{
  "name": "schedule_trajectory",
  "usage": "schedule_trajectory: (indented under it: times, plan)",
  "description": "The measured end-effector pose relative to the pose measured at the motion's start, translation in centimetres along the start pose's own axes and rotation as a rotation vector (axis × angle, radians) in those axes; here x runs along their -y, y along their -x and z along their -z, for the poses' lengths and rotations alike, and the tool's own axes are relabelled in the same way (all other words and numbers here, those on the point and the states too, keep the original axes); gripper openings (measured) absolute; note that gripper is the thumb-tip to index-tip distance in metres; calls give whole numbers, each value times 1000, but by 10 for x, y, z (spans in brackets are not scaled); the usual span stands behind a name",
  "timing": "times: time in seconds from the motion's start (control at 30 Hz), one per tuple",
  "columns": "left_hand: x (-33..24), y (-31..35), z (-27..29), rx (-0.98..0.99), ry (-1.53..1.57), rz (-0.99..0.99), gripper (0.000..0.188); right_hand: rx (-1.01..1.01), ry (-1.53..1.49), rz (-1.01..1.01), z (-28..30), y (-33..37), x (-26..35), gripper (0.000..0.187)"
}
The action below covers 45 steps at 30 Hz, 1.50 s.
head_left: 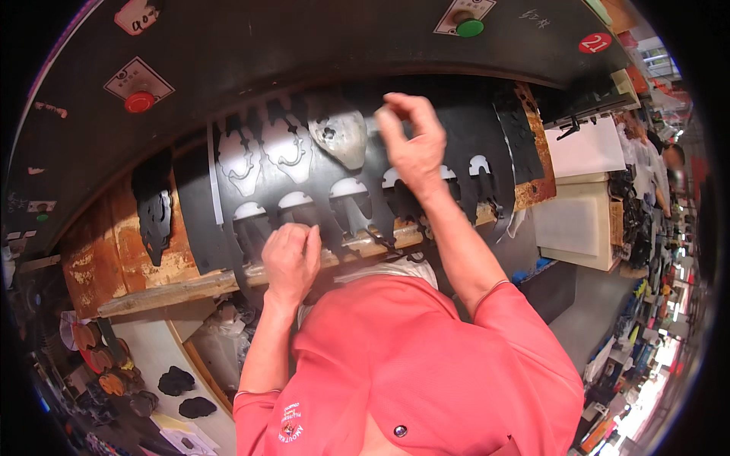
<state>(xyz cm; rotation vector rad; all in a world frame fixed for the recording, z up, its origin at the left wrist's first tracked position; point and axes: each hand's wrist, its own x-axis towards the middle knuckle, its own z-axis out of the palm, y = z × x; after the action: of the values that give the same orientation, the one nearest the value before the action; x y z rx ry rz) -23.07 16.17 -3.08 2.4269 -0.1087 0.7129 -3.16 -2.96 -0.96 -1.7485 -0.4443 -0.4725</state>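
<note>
Black sheet [468, 129] lies along the near edge of the bench [171, 296]; your left hand [289, 258] curls its fingers together there, your right hand's [418, 148] fingers spread beside the grey plate [346, 140]. Best keep that plate flat, clear of the openings [350, 188].

The left forearm [266, 357] runs forward along the left side of the torso [411, 342], ending in the left grip [291, 260], which sits just ahead of the torso, back of the hand up, fingers curled inward and their tips mostly hidden. Reaching farther out in front of the torso, the right forearm [465, 243] slants inward to the right grip [411, 137], its fingers bent, thumb and fingertips blurred.
</note>
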Motion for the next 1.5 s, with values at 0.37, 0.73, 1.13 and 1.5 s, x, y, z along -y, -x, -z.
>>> schedule_trajectory:
  times: [0.37,0.73,1.13,1.5]
  plan:
    - [4,5,-5,-144,-90,-3,20,-116,125,193,95,-17,14,15]
    - [-6,1,4,-71,-120,-22,36,246,407,-52,87,98,-4,13]
    - [-12,6,3,-55,-133,81,37,219,327,-37,90,102,-10,10]
    - [-25,-13,24,225,-73,226,28,-70,5,-458,88,77,2,11]
